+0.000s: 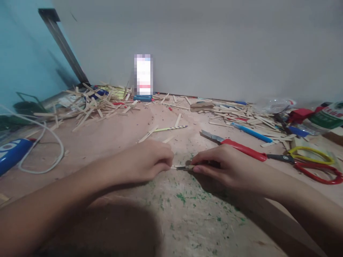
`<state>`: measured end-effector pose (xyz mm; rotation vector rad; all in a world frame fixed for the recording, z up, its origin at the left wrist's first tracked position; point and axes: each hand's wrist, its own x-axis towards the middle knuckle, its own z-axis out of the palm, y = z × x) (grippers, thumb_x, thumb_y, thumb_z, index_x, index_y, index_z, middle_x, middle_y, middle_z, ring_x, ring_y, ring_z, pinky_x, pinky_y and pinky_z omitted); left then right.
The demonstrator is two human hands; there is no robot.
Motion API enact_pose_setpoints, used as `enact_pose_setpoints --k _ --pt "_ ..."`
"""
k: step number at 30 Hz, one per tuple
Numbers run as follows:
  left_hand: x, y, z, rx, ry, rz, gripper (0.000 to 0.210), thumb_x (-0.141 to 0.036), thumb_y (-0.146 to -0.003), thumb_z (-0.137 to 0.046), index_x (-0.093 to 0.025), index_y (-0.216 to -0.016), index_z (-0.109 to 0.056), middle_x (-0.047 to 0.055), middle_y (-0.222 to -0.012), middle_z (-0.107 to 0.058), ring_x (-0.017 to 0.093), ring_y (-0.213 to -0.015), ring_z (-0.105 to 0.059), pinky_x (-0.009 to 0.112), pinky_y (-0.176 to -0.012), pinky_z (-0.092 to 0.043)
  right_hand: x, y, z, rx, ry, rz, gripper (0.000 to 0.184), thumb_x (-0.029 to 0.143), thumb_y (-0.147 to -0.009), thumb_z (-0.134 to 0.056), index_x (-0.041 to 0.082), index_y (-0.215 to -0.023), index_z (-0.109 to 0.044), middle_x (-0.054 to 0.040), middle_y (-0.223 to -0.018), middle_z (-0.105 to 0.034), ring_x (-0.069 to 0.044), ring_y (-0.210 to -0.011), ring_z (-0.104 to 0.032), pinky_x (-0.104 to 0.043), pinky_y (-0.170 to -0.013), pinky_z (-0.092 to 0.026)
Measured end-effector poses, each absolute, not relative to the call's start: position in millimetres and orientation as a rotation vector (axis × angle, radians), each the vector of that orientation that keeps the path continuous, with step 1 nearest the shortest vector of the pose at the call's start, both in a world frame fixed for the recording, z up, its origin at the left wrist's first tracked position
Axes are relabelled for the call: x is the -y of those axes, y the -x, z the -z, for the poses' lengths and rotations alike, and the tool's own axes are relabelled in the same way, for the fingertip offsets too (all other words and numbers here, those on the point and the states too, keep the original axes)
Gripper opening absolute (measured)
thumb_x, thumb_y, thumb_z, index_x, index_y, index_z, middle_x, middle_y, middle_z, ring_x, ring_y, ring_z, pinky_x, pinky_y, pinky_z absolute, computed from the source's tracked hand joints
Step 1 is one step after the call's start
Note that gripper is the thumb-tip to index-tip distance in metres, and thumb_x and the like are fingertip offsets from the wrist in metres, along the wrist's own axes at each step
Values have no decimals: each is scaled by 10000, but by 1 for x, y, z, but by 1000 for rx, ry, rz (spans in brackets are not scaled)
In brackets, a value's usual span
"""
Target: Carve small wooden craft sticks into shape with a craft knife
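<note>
Near the middle of the table, my left hand (155,159) is closed in a pinch on one end of a thin pale wooden stick (174,167). My right hand (219,162) faces it, thumb and fingers pinching a small dark blade-like piece (182,167) with a woody-looking end. The piece meets the stick between the two hands; its exact kind is too small to tell. Just behind my right hand lies a red-handled knife (241,148). A patterned pencil (171,129) rests beyond my hands.
Scissors (286,158) with red and yellow handles and a blue pen (253,132) lie at right. Heaps of wooden sticks (91,107) line the back. A lit phone (144,75) stands against the wall. At left are a white cable (63,150) and a blue container (16,153). Green scraps (182,197) dot the table.
</note>
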<state>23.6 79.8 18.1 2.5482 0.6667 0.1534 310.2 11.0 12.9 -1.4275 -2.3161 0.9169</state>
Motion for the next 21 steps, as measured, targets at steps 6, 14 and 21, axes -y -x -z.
enact_pose_setpoints --k 6,14,21 --pt "-80 -26 -15 -678 -2554 -126 189 -81 -1086 -756 -171 -921 -742 -14 -931 -749 181 -891 -720 347 -884 -606 -13 -311 -12 2313 1448 -925 389 498 -1093 -607 254 -1001 -896 -29 -864 -859 -219 -723 -676 -354 -655 -486" --pt "-82 -24 -13 -698 -2514 -97 205 -313 -1163 -810 -169 -1019 -783 15 -1018 -800 195 -951 -776 407 -955 -694 -10 -310 -15 2378 1434 -942 312 418 -1156 -647 238 -1055 -880 -34 -934 -871 -203 -757 -697 -350 -708 -519" --pt "-83 -20 -11 -705 -2516 -99 266 -394 -1173 -805 -170 -1033 -778 27 -1043 -807 199 -966 -786 413 -954 -704 -11 -309 -14 2413 1438 -907 327 472 -1225 -733 200 -1066 -818 -5 -934 -801 -197 -837 -767 -382 -842 -664"
